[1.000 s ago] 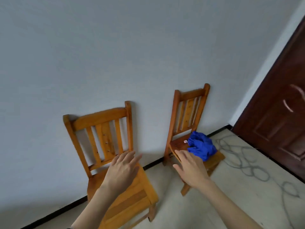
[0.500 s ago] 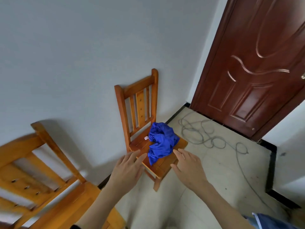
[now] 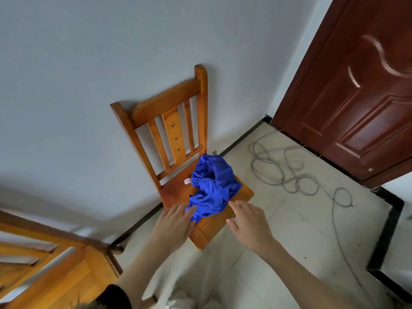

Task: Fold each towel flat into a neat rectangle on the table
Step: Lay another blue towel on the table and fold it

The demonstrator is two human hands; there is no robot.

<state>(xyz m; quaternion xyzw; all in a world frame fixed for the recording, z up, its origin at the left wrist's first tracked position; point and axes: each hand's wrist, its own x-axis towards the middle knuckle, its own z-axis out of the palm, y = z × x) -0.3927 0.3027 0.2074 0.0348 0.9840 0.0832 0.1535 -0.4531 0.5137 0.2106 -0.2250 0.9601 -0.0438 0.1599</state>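
you're at the pick-up step: left hand [image 3: 172,226] and right hand [image 3: 249,223] spread wide, holding nothing, flanking the crumpled blue towel [image 3: 211,188] on the chair [image 3: 214,221]; grip it next.

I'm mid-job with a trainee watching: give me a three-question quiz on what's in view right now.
1. True or false: the crumpled blue towel is already folded into a flat rectangle.
2. Multiple choice: the towel lies on (A) the tiled floor, (B) the seat of the orange wooden chair against the wall, (C) a table.
3. Fill in: the grey cable lies in loose loops in front of the dark red ____.

Key: 1 false, it is bunched up, with the left hand at its near edge and the right hand beside it, both with fingers straight. 2 B. 3 door.
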